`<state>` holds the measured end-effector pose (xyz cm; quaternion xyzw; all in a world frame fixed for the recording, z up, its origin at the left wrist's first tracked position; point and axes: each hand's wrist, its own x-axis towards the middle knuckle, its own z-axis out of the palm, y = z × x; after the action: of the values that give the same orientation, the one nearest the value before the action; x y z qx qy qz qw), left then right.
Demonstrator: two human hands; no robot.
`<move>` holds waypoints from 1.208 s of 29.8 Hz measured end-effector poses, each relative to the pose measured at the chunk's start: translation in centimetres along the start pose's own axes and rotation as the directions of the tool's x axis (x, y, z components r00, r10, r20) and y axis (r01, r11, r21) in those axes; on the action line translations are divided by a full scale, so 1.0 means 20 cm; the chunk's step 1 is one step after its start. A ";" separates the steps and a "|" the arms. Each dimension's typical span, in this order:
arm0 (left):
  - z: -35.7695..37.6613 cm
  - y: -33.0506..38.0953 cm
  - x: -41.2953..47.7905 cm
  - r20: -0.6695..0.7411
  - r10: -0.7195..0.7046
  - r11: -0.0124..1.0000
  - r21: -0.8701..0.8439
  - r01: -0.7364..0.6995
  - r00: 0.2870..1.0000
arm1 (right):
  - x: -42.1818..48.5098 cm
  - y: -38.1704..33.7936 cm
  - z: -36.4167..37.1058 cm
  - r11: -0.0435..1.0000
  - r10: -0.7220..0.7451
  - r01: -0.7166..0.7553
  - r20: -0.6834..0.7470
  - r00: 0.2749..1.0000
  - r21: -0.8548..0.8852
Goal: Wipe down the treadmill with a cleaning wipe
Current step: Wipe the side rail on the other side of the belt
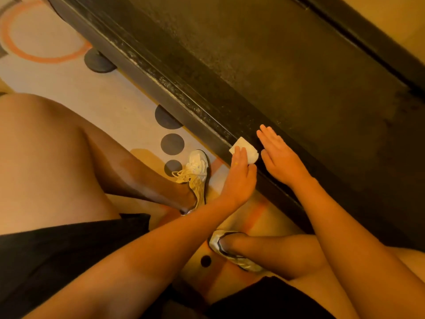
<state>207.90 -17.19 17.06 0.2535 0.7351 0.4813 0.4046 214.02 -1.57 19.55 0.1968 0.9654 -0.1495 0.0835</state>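
The white cleaning wipe is folded small and is pressed flat against the outer face of the treadmill's near side rail, right at the rail's upper edge. It is held there by the left hand: the fingers are laid out straight over the wipe, close together, with the thumb tucked along its lower edge. Whether the thumb is actually pinching the wipe cannot be told.

Just beside it, the right hand is spread flat on top of the same rail, fingers straight and slightly apart, nothing held. The two hands are near each other but not touching.

Pale dust and speckles are seen along the rail's ridges further up. Beyond the rail, the dark belt is stretched across the upper right of the view, and the far rail is caught at the corner.

A squat is being held beside the machine: black shorts and bare knees are seen low in the view. A pale laced shoe is planted close to the rail, and a second shoe is set further back, under the right arm. The floor is patterned with an orange ring and dark round dots.
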 end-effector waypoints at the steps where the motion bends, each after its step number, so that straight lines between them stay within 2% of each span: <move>1: 0.03 0.01 0.01 0.007 -0.021 1.000 -0.016 0.021 1.000 | 0.01 0.02 0.00 1.000 0.004 -0.004 0.025 1.000 -0.013; 4: 0.09 0.04 0.03 -0.012 -0.060 0.994 -0.087 0.059 0.998 | 0.02 0.06 0.06 1.000 0.026 -0.026 0.076 0.997 -0.002; 9: 0.16 0.12 0.07 -0.098 -0.171 0.960 -0.241 0.143 0.980 | 0.00 0.07 0.15 0.998 0.044 -0.042 -0.071 0.997 0.039; 13: 0.17 0.19 0.13 -0.187 -0.273 0.920 -0.338 0.199 0.944 | 0.02 0.08 0.16 0.999 0.042 -0.041 -0.072 0.996 0.023; 16: 0.15 0.21 0.18 -0.214 -0.301 0.914 -0.341 0.217 0.929 | 0.02 0.08 0.16 0.998 0.057 -0.056 -0.072 0.996 0.018; 23: -0.05 0.09 0.31 -0.355 -0.180 0.978 -0.168 0.126 0.917 | 0.02 0.06 0.16 0.995 0.062 -0.055 -0.083 0.995 0.081; 25: -0.05 0.06 0.29 -0.347 -0.134 0.987 -0.133 0.093 0.928 | 0.05 0.05 0.15 0.994 0.064 -0.057 -0.078 0.995 0.093; 30: -0.04 -0.04 0.18 -0.216 0.029 0.999 -0.038 -0.038 0.976 | 0.29 -0.06 0.09 0.995 0.019 -0.013 -0.064 0.998 0.100; 32: -0.09 -0.06 0.23 -0.235 0.028 0.998 -0.043 -0.039 0.972 | 0.36 -0.10 0.11 0.999 0.023 -0.019 -0.092 0.996 0.046; 36: -0.26 -0.01 0.40 -0.355 -0.080 0.993 -0.106 0.045 0.931 | 0.37 -0.11 0.14 1.000 0.010 -0.011 -0.108 0.994 -0.009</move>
<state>199.29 -13.78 15.12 0.1181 0.7805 0.5409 0.2904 206.69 -1.84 15.91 0.2094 0.9681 -0.1337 0.0328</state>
